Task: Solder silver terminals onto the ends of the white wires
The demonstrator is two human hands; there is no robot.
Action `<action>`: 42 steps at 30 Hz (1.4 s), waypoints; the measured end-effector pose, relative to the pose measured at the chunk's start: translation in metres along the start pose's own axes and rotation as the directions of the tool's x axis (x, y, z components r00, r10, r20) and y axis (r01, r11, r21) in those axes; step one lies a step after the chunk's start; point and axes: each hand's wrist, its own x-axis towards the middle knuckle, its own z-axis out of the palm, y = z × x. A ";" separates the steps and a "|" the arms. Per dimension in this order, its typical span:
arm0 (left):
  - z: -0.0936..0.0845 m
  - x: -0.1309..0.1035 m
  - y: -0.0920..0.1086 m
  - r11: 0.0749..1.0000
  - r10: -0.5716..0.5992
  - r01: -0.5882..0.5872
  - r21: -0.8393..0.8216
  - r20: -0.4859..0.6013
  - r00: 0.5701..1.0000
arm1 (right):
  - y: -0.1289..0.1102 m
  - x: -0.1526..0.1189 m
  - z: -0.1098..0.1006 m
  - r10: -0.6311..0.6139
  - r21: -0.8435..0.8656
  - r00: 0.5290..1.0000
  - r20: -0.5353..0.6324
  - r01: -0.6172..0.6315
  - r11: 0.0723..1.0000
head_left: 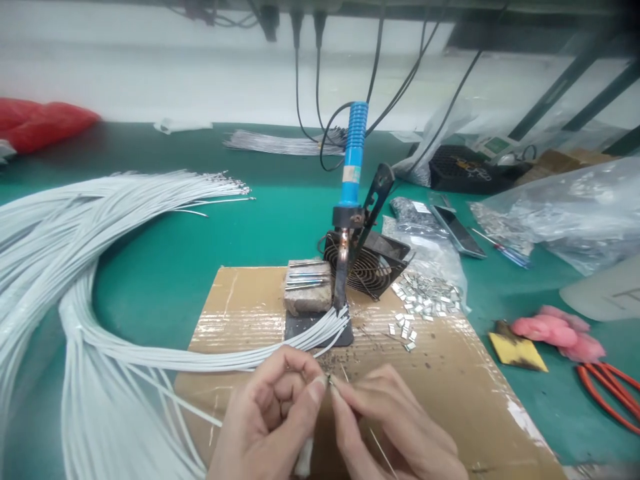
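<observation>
Low in the middle of the view, my left hand [273, 420] pinches the end of a thin white wire between thumb and forefinger. My right hand [395, 427] meets it fingertip to fingertip and holds a small metal piece and a thin strand at the wire's tip [329, 381]. Both hands hover over a taped cardboard sheet [450, 373]. Just behind them a blue-handled soldering iron [353, 167] stands upright in a clamp, tip down by a stone block [307, 288]. A fan of white wires [300, 340] ends at its base.
A large bundle of white wires [60, 240] sweeps across the green table at left. Small metal terminals [425, 300] lie in a heap right of a black fan [373, 267]. Red scissors [610, 393], a pink cloth [560, 333] and plastic bags [565, 213] sit at right.
</observation>
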 end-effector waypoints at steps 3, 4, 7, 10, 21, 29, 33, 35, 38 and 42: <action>0.000 0.003 0.004 0.996 0.040 -0.037 0.087 -0.032 0.999 | 0.001 0.013 -0.013 0.061 -0.034 0.987 0.148 -0.057 0.998; 0.001 0.003 0.005 0.992 0.049 -0.045 0.114 -0.037 0.998 | 0.002 0.018 -0.018 0.101 -0.044 0.972 0.212 -0.094 0.995; 0.003 0.003 0.008 0.984 0.060 -0.053 0.170 -0.036 0.998 | 0.005 0.034 -0.031 0.186 -0.072 0.910 0.372 -0.171 0.983; 0.005 0.003 0.010 0.983 0.053 -0.046 0.180 -0.033 0.998 | 0.007 0.040 -0.032 0.169 -0.063 0.872 0.460 -0.157 0.986; 0.005 0.009 0.009 0.983 0.026 -0.009 0.184 -0.087 0.996 | 0.021 0.018 -0.039 0.279 -0.229 0.957 0.082 -0.254 0.940; 0.005 0.015 0.009 0.990 0.010 0.012 0.141 -0.155 0.988 | 0.081 0.047 -0.114 0.492 -0.539 0.857 -0.157 -0.491 0.684; 0.007 0.015 0.012 0.990 0.039 -0.018 0.138 -0.150 0.988 | 0.081 0.042 -0.104 0.570 -0.547 0.811 -0.133 -0.539 0.640; 0.006 0.016 0.012 0.991 0.038 -0.018 0.135 -0.142 0.989 | 0.075 0.038 -0.097 0.619 -0.510 0.774 -0.137 -0.591 0.625; 0.000 0.018 0.007 0.989 0.043 -0.025 0.144 -0.121 0.992 | 0.059 0.030 -0.085 0.655 -0.382 0.744 -0.131 -0.648 0.659; -0.005 0.023 0.002 0.990 0.046 -0.042 0.137 -0.026 0.999 | 0.032 0.020 -0.061 0.696 -0.172 0.715 -0.066 -0.695 0.698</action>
